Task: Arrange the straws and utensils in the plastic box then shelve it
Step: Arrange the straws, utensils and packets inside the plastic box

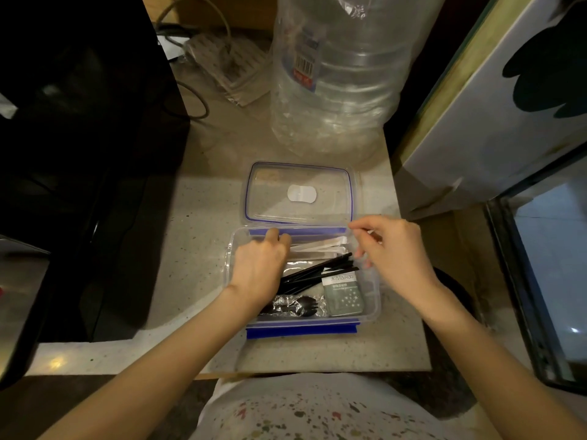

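The arranging step looks in hand; the plastic box [371, 308] sits open on the counter [197, 236], its lid [300, 192] just behind; the left hand [259, 265] presses down on the wrapped straws [320, 247]; the right hand [392, 246] hovers loosely curled, seemingly empty; black straws [317, 271] and a fork [301, 303] lie inside; next likely calls for fitting the lid.

I was at home, in a small kitchen corner. I stood at a speckled stone counter [203, 217]. A big clear water jug [340, 74] sat at the back, near some cables [193, 100]. A food box [373, 300] with plastic forks and straws [317, 269] lay open in front of me. The light was dim and yellow, like in a house.
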{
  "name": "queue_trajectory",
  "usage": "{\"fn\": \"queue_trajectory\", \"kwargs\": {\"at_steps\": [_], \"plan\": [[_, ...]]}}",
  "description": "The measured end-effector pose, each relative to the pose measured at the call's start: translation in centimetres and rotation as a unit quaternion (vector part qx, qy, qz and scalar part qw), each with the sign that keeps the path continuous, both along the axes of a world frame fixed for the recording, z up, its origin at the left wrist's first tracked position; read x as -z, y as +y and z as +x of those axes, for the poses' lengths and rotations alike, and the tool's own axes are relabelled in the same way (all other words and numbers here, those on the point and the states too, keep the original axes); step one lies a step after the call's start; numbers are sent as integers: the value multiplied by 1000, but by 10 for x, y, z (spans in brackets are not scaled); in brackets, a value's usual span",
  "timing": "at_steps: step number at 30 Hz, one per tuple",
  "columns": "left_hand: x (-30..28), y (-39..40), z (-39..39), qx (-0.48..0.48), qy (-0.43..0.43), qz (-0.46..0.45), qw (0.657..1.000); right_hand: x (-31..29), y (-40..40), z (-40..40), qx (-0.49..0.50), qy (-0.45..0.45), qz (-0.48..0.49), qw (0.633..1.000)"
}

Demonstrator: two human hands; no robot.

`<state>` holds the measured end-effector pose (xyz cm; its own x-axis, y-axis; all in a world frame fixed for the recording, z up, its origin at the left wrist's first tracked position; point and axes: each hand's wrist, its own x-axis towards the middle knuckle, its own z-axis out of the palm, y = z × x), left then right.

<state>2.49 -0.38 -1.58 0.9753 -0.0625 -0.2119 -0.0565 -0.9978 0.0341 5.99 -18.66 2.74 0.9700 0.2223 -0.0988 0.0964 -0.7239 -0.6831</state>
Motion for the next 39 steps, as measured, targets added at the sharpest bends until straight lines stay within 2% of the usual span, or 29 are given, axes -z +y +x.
{"fn": "queue_trajectory", "kwargs": {"at_steps": [3, 7, 11, 14, 17, 21, 24, 27, 30, 35, 39], "plan": [[2, -1, 0, -9, -4, -5, 1000, 2, 6, -4, 8, 136, -15, 991], [4, 0, 1, -24, -12, 15, 1000, 15, 21, -13, 5, 230, -16, 973], [9, 3, 2, -26, -12, 29, 999, 28, 28, -14, 10, 189, -57, 980], [11, 3, 0, -20, -59, -3, 998, 32, 33, -16, 7, 145, -115, 983], [11, 1, 2, 44, -63, -8, 997, 32, 36, -17, -1, 132, -154, 979], [9, -4, 3, 105, -76, -10, 992, 31, 41, -13, -2, 164, -192, 968], [11, -7, 5, 110, -82, -22, 990, 31, 45, -11, -2, 194, -203, 960], [12, -8, 6, 100, -98, -23, 990, 29, 44, -7, -6, 246, -183, 952], [16, -6, 6, 78, -109, -26, 991, 24, 41, -7, -2, 306, -118, 945], [18, -4, 5, 43, -118, -25, 992, 21, 37, -10, 47, 344, 30, 937], [23, -4, 6, 43, -114, -43, 992, 26, 37, -10, 73, 381, 69, 919]]}}
